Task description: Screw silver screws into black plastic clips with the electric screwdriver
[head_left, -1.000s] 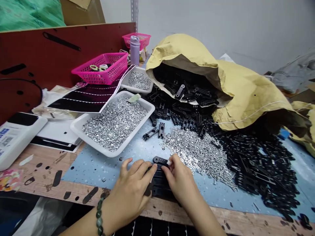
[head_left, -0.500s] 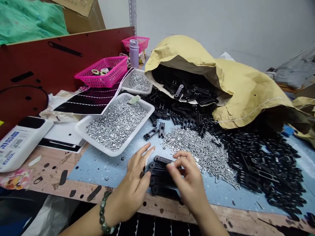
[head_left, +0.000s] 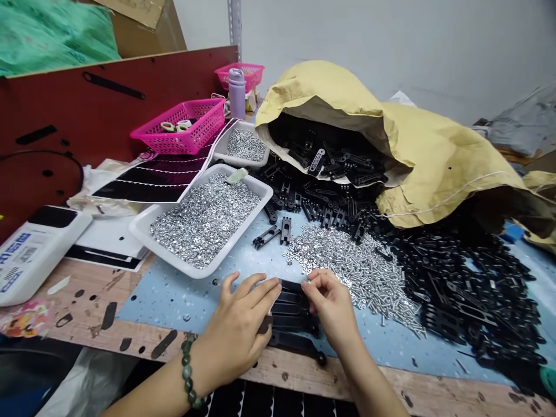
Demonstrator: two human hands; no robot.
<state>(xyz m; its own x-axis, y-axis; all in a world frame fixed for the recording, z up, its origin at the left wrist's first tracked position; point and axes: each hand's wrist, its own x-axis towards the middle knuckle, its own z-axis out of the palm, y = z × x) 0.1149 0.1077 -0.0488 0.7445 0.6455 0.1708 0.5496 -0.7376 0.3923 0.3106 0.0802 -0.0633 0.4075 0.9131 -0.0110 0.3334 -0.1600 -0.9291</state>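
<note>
Several long black plastic arms (head_left: pixel 295 322) lie side by side on the blue mat in front of me. My left hand (head_left: pixel 243 315), with a green bead bracelet at the wrist, rests over their left ends. Its fingers are stretched out, and the fingertips touch the farthest arm. At that arm's right end, my right hand (head_left: pixel 328 301) has thumb and fingers pinched together; anything small between them is hidden. Beyond my hands is a pile of silvery nuts (head_left: pixel 308 246) beside a heap of screws (head_left: pixel 376 278).
A white tray of nuts (head_left: pixel 141 226) stands left, with a smaller tray of screws (head_left: pixel 223 153) behind. Yellow paper sacks (head_left: pixel 438 156) spill black parts (head_left: pixel 473 284). A pink basket (head_left: pixel 200 136) holds scissors. At lower right lies a dark tool (head_left: pixel 512 366) with a thin tip.
My left hand has shifted right, its fingers now over the far arm. That arm now shows a plain dark top instead of a patterned one. At lower right, the dark tool sits higher in view.
</note>
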